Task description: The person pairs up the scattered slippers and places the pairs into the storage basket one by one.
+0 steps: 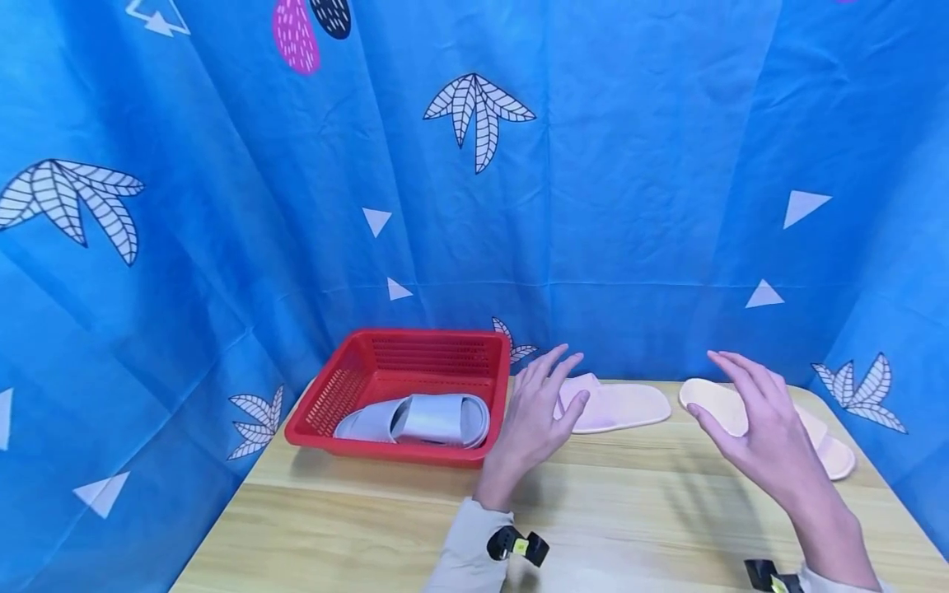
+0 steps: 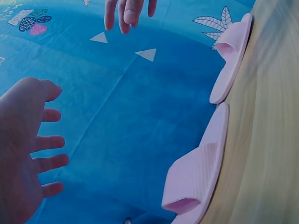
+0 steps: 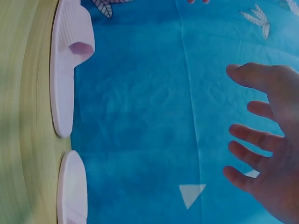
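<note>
Two pale pink slide slippers lie on the wooden table toward its back edge. The left slipper (image 1: 633, 405) has its strap end partly behind my left hand (image 1: 535, 408), which hovers above the table with fingers spread. My right hand (image 1: 767, 432) is raised over the right slipper (image 1: 836, 457) and hides its middle; its fingers are extended and hold nothing. In the left wrist view both ribbed straps show, on the near slipper (image 2: 191, 177) and the far slipper (image 2: 233, 51). Each palm is bare in its wrist view.
Left of my left hand stands a red plastic basket (image 1: 415, 455) with grey slippers (image 1: 437, 418) inside. A blue patterned curtain (image 1: 630, 181) hangs behind and at both sides of the wooden table (image 1: 356, 527).
</note>
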Demonstrator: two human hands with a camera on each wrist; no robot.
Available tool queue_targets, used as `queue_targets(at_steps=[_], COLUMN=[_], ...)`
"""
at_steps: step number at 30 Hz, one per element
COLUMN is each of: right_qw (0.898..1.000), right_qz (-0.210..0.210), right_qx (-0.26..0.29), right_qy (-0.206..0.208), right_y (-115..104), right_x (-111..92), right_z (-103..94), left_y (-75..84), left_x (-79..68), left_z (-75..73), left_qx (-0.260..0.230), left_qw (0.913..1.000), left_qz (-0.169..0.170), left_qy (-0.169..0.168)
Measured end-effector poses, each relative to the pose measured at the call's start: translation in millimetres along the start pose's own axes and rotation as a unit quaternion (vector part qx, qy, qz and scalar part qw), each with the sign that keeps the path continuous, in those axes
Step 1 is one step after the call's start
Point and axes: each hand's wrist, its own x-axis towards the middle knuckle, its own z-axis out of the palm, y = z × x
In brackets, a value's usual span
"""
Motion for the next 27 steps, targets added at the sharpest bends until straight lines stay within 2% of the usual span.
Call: queue_targets(at_steps=[11,20,27], right_qw=[1.000,0.998,0.996], right_qz=[0.025,0.066,0.082], right_qx=[-0.011,-0.007,-0.010], right_qy=[0.011,-0.015,-0.032], right_y=[30,58,75], right_x=[-10,-20,-26], right_z=[-6.2,-11.9,-11.5], left_y=[-3.0,-9.6,-17.9], left_x=[6.4,11.5,12.5], left_z=[22.7,40.6,53.3], left_qx=[0.011,0.003,0.024], left_qw=[0.9991,0.9978,0.9962], left_qz=[-0.009,-0.020,-0.032], left_qy=[-0.039,-0.062,-0.077])
